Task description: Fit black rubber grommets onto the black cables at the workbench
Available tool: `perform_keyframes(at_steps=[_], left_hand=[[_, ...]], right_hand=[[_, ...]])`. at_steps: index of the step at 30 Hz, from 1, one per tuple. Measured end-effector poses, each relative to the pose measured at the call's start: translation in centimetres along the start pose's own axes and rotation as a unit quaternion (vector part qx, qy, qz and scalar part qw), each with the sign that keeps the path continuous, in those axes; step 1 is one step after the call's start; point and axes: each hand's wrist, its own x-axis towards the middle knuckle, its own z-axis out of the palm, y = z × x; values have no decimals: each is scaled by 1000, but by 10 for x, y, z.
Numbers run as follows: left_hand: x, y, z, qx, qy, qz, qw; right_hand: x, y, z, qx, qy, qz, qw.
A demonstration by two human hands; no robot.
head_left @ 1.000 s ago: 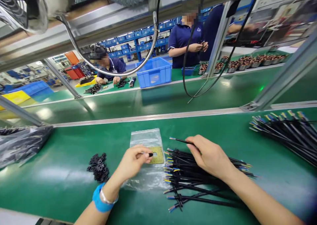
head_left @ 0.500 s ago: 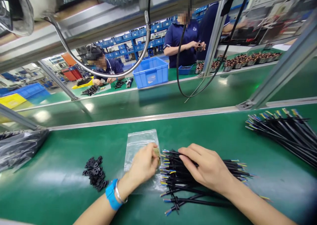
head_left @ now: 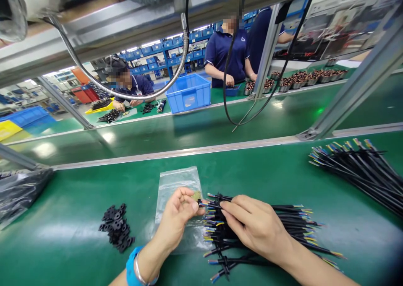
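Note:
Over a clear plastic bag (head_left: 176,181), my left hand (head_left: 181,212) pinches a small black part (head_left: 199,202) at the bare wire end of a black cable. My right hand (head_left: 255,225) grips that cable (head_left: 217,204) a little behind its end, thumb and fingers pressed together. Beneath and around my right hand lies a pile of black cables (head_left: 292,223) with coloured wire ends. A small yellowish piece (head_left: 197,195) shows behind my left fingertips. Left of the bag sits a heap of small black parts (head_left: 116,227).
A second cable bundle (head_left: 355,164) lies at the right. A dark plastic bag (head_left: 25,191) rests at the left edge. Beyond the metal rail (head_left: 176,152) stand a blue crate (head_left: 189,94) and several people at a far bench.
My left hand has turned so that the black part shows at its fingertips. My right hand has lifted a cable end toward it. Across the bench, a standing person's hands have lowered.

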Motion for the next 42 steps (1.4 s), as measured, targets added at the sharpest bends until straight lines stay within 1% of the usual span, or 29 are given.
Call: perform_keyframes(at_steps=[3,5,7,11,14,15,17,21,23,25,28,31,36,39,40,42], left_hand=[[-2,-4,-2,-15,-37,4,999],[-4,-7,-2,-19,-53,-12,998],[-5,-11,-2,-18,-53,-26,998],[-7,-17,-1,12,-31,-19,999],[-9,-18,0,40,-25,-7,999],[-9,-17,0,54,-27,11,998],[-11,-14,1,103,-33,73,991],[-16,-8,4,229,-50,192,953],[-18,-8,6,264,-58,227,936],[-20,-8,8,279,-68,240,927],[-23,-7,10,293,-78,214,929],[-25,-8,11,304,-69,182,933],[-22,-10,11,321,-69,191,925],[-18,2,9,356,-91,183,912],[-17,9,7,369,-91,178,908],[-18,27,-3,394,-69,174,900]], right_hand=[[-1,-4,-1,-3,-6,-24,1000],[-1,-7,-1,-5,-9,-38,999],[-2,-10,-1,-7,-8,-49,999],[0,-15,-3,-22,1,-71,997],[0,-20,-5,-3,-10,-56,998],[0,-22,-6,8,-17,-46,999],[-1,-25,-6,28,-37,-32,998],[-5,-29,-5,54,-83,-14,995],[-7,-30,-4,61,-97,-8,993],[-8,-30,-3,72,-104,-6,992],[-9,-31,-2,99,-106,-5,989],[-9,-32,1,111,-110,1,988],[-7,-30,1,100,-122,3,987],[-2,-15,-8,62,-114,9,991],[0,-8,-11,42,-108,22,993],[1,9,-14,-1,-101,61,993]])
